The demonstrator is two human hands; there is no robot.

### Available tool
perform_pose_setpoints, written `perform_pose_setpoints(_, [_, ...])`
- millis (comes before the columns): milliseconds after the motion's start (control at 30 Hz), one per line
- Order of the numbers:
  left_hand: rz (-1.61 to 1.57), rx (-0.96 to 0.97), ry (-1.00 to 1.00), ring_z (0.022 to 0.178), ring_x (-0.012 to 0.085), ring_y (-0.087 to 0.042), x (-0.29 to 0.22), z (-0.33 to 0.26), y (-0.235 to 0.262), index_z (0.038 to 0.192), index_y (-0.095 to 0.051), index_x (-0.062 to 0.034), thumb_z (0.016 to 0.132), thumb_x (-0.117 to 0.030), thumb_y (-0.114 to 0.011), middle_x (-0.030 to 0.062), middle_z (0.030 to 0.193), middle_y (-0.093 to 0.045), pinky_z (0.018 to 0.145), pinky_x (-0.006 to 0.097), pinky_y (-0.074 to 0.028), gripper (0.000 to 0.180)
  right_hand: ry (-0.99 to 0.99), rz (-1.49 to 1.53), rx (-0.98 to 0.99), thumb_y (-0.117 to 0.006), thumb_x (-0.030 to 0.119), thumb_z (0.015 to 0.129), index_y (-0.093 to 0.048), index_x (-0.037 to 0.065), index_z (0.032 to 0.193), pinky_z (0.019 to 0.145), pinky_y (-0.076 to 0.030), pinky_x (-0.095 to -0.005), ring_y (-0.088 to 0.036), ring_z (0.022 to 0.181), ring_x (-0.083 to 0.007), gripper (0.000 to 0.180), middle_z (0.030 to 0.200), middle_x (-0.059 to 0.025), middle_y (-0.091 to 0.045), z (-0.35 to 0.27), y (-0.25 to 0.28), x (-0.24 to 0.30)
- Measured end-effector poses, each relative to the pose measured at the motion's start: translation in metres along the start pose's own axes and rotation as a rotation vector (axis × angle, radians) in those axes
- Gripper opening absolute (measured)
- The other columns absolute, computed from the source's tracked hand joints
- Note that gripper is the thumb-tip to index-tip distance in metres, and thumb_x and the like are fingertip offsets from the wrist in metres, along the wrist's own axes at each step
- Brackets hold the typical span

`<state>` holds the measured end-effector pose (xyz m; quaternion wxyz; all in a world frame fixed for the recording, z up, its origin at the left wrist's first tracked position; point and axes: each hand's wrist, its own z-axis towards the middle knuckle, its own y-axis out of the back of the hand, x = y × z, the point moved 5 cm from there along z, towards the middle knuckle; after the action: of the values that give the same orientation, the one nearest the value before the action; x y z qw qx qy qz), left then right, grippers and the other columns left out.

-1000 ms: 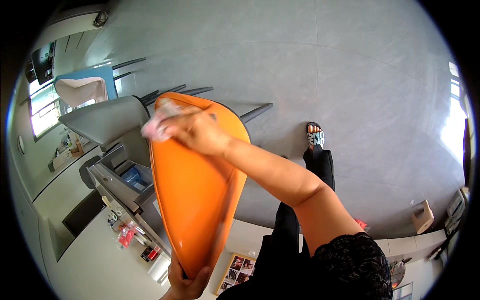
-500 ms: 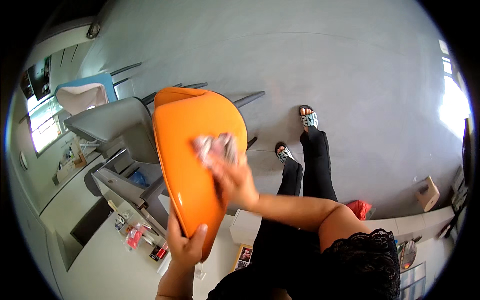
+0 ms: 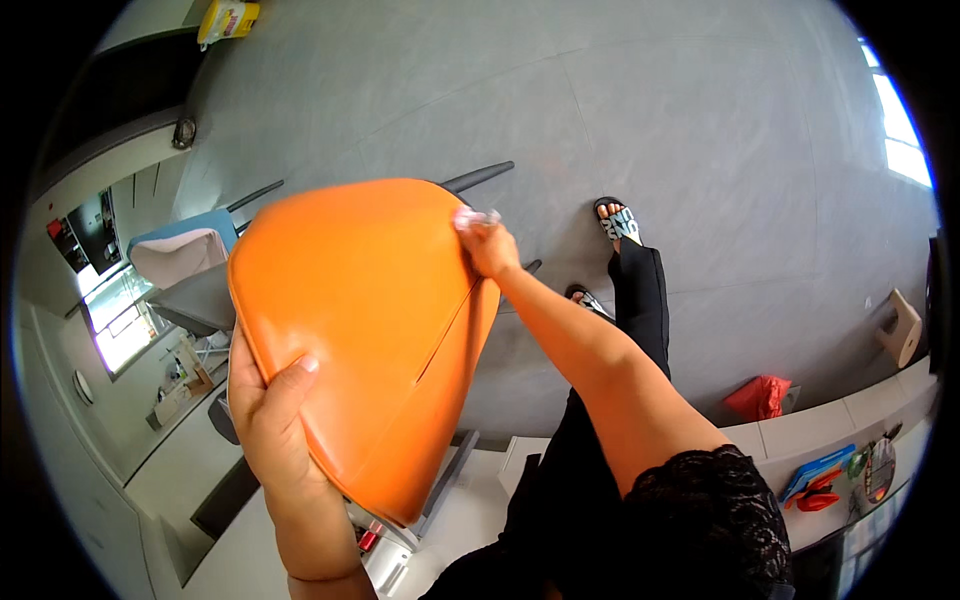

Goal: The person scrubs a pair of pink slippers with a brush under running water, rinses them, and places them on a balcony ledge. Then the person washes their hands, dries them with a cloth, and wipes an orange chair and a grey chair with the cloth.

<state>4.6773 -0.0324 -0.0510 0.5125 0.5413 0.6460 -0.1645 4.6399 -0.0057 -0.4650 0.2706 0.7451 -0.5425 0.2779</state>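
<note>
1 orange chair [image 3: 370,290], left fingers [image 3: 292,382] around its edge

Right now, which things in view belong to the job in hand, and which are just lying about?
In use:
orange chair, its edge held by the left hand
crumpled cloth, in the right hand

Just about:
red bag
yellow tub
grey chair

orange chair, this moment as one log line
left hand: gripping orange chair by edge | right hand: holding crumpled cloth at chair's right edge | sandals: on grey floor
</note>
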Motion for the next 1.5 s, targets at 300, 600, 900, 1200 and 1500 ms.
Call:
perform_pose_setpoints(300, [0.088,-0.124,0.011,0.112,0.0272,-0.056,0.005,-0.008,-0.008,0.136,-0.04,0.0069,0.076,-0.003,-0.05,0.0195,0.126,-0.054,0.098,0.035,-0.044,0.062,1.182,0.414,-0.064,-0.06,0.008,0.086,-0.063,0.006,0.111,0.077,-0.045,-0.0349,-0.06,0.093,-0.0266,0.025,0.105,-0.0111,-0.062,-0.171,0.07,0.193])
perform_pose_setpoints(600, [0.079,-0.149,0.018,0.115,0.026,-0.053,0.004,-0.009,-0.014,0.135,-0.039,0.0065,0.077,-0.003,-0.052,0.0179,0.125,-0.053,0.1,0.035,-0.04,0.061,0.014,-0.015,-0.018,-0.057,0.034,0.091,-0.069,0.009,0.108,0.087,-0.049,-0.0421,-0.062,0.101,-0.0378,0.033,0.106,-0.0221,-0.065,0.015,-0.011,-0.053])
perform_pose_setpoints(900, [0.02,0.075,-0.034,0.107,0.02,-0.057,0.003,-0.004,0.015,0.129,-0.046,0.0074,0.087,-0.002,-0.057,0.0137,0.118,-0.058,0.096,0.031,-0.042,0.045,1.211,0.53,-0.003,-0.069,0.019,0.081,-0.064,0.006,0.109,0.079,-0.047,-0.0421,-0.057,0.095,-0.0323,0.031,0.114,-0.0166,-0.057,-0.321,0.071,0.171])
perform_pose_setpoints(1200, [0.054,0.127,-0.117,0.1,0.0216,-0.062,0.008,0.009,0.025,0.126,-0.051,0.0044,0.087,-0.004,-0.059,0.0132,0.113,-0.062,0.088,0.031,-0.048,0.041,-0.356,0.55,-0.265,-0.05,0.03,0.098,-0.06,0.0,0.121,0.092,-0.043,-0.0325,-0.057,0.111,-0.0266,0.039,0.12,-0.0157,-0.062,-0.207,-0.017,0.017])
perform_pose_setpoints(1500, [0.122,0.152,-0.118,0.098,0.0222,-0.064,0.01,0.009,0.034,0.124,-0.052,0.0029,0.087,-0.007,-0.06,0.0127,0.113,-0.063,0.085,0.031,-0.05,0.039,1.312,0.499,-0.186,-0.067,0.004,0.076,-0.063,0.01,0.094,0.082,-0.047,-0.043,-0.056,0.09,-0.0353,0.02,0.101,-0.0138,-0.058,-0.368,0.075,0.154])
